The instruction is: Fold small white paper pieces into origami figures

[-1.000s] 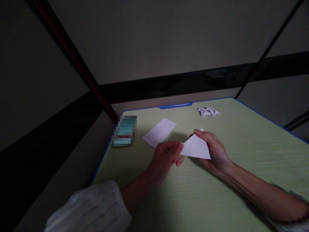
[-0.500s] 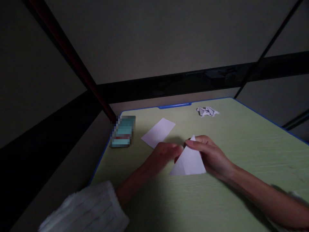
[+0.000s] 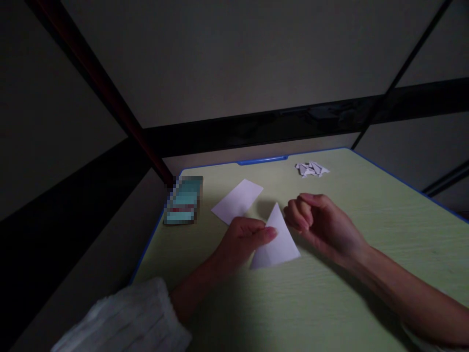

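Note:
A white folded paper triangle (image 3: 281, 248) is pinched in my left hand (image 3: 244, 242), with the thumb flat on its face and the other fingers hidden behind. Its point faces up and away from me, and its wide edge faces me. My right hand (image 3: 322, 222) is just to the right of the paper, apart from it, with fingers curled in and nothing visible in them. Beyond my left hand a white paper sheet (image 3: 238, 198) lies flat on the table, its near corner partly covered by that hand.
The light green table (image 3: 384, 220) has a blue rim and a blue handle (image 3: 263, 160) at its far edge. Small folded white paper pieces (image 3: 311, 169) lie at the back right. A phone-like device (image 3: 185, 199) with a blurred screen rests at the left edge. A wall stands behind.
My right hand has let go of the paper triangle and drawn off to the right, its fingers curling. My left hand now grips the triangle, which has shifted slightly left.

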A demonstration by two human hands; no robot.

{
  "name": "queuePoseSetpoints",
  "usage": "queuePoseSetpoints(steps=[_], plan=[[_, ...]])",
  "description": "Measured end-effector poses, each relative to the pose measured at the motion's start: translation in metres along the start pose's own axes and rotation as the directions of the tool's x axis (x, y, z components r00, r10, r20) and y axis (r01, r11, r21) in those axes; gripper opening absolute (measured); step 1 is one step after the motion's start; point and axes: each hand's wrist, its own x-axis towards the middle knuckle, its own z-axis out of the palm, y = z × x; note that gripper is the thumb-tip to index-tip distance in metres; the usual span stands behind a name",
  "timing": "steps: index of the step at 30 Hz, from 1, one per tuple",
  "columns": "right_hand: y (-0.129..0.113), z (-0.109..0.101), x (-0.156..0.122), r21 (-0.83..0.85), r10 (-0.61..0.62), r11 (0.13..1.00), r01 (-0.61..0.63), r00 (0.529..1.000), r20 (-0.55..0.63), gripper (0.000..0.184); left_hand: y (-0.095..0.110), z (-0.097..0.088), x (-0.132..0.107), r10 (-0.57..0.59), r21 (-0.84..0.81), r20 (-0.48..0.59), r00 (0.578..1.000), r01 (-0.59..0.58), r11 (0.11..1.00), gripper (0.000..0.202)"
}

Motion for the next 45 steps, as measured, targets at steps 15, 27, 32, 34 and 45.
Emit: queuePoseSetpoints(steps=[15,27,32,34,45], plan=[[0.01,0.005,-0.006,-0.587,0.097,0.809,0.04,0.975,0.201,0.027,0.001,-0.006,0.002,0.167,0.149,-0.307,0.937,-0.126,0.981,0.036],[0.015,0.003,-0.008,-0.637,0.205,0.771,-0.013,0.952,0.228,0.021,0.003,-0.008,0.004,0.206,0.243,-0.214,0.955,-0.152,0.958,0.025],[0.013,0.002,-0.006,-0.565,0.072,0.824,0.026,0.986,0.149,0.015,0.004,-0.005,0.001,0.21,0.302,-0.121,0.97,-0.166,0.939,0.027],[0.013,0.001,-0.005,-0.552,0.049,0.833,0.036,0.989,0.139,0.013,0.005,-0.004,0.0,0.209,0.327,-0.087,0.974,-0.17,0.93,0.026],[0.013,-0.001,-0.003,-0.51,-0.069,0.855,0.094,0.995,0.068,0.014,-0.001,-0.002,0.003,0.091,0.262,-0.054,0.994,-0.074,0.962,0.026]])
